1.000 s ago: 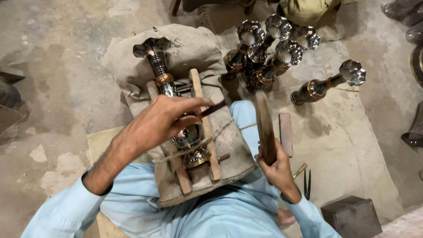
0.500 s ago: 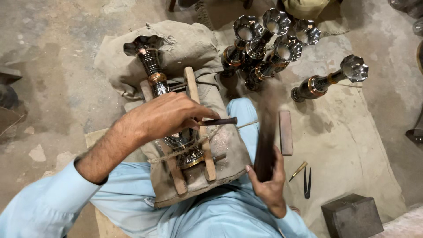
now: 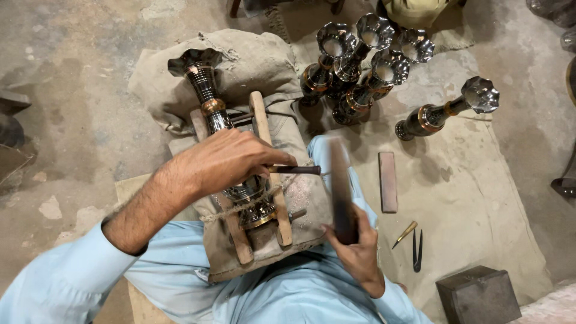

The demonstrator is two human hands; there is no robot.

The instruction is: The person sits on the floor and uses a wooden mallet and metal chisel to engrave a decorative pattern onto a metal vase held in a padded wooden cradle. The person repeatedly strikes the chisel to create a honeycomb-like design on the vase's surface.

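Left hand clamped on chisel against vase; right hand grips blurred, probably wooden, mallet. Off-centre blow could skid chisel, scarring metal.

A cluster of four metal vases with fluted mouths and copper bands stands upright at the top. One more fluted vase lies on its side to the right of them. On the beige floor cloth are a reddish flat bar, a small brass-coloured punch, dark tweezers and a dark metal block.
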